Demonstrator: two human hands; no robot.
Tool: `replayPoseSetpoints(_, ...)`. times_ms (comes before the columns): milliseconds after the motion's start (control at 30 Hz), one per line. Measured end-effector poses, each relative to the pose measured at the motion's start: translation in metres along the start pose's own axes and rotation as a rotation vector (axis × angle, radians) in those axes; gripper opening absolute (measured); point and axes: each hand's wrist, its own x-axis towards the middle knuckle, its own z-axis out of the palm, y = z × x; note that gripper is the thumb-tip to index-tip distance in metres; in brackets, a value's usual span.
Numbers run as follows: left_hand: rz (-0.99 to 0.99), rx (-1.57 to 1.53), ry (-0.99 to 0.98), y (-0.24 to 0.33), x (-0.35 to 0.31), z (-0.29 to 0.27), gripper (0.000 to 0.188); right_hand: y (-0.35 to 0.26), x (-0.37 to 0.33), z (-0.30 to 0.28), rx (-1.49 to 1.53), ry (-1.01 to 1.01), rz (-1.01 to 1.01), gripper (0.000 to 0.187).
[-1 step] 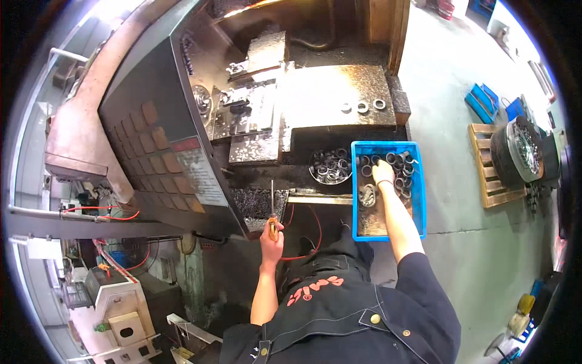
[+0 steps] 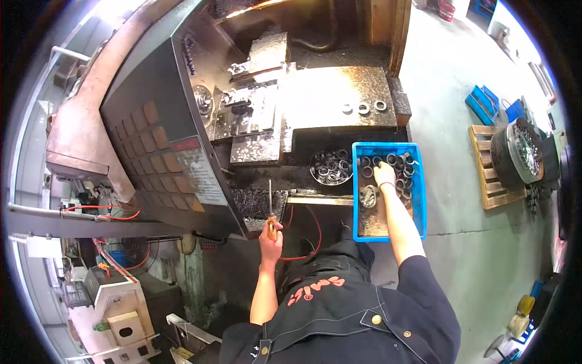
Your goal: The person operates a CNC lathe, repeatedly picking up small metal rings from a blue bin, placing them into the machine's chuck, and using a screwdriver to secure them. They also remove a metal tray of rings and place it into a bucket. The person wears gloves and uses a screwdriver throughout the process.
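In my left hand, fingers wrapped round the handle, is a screwdriver with an orange-yellow grip and its long shaft pointing away from me. My right hand reaches into a blue plastic bin, fingers closed at the edge of a dark metal ring; the exact grip is small and partly hidden. Several more metal rings lie in the bin to the right of this hand. To its left sits a pale bundle, perhaps a cloth or glove.
Left of the bin, a round pan holds a heap of rings. Three rings stand on the bright machine ledge. A dark control panel juts out at the left. A wooden pallet carries a drum on the right.
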Motion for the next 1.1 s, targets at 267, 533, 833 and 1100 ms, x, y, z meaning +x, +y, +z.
replayPoseSetpoints(267,-0.057,-0.053,0.073,-0.041,0.028,-0.047,0.033,0.011,-0.010,-0.001,1.421,-0.165,0.372,0.018)
replayPoseSetpoints(533,-0.060,-0.217,0.192,-0.101,0.061,-0.113,0.035,-0.065,-0.103,-0.022,1.949,-0.588,0.151,0.020)
replayPoseSetpoints(833,-0.019,-0.414,-0.121,-0.081,0.063,-0.165,0.027,-0.274,-0.212,0.082,1.382,-1.042,0.172,0.022)
replayPoseSetpoints(1100,-0.178,-0.471,-0.143,-0.089,0.097,-0.207,0.024,-0.407,-0.177,0.145,1.263,-1.252,0.073,0.024)
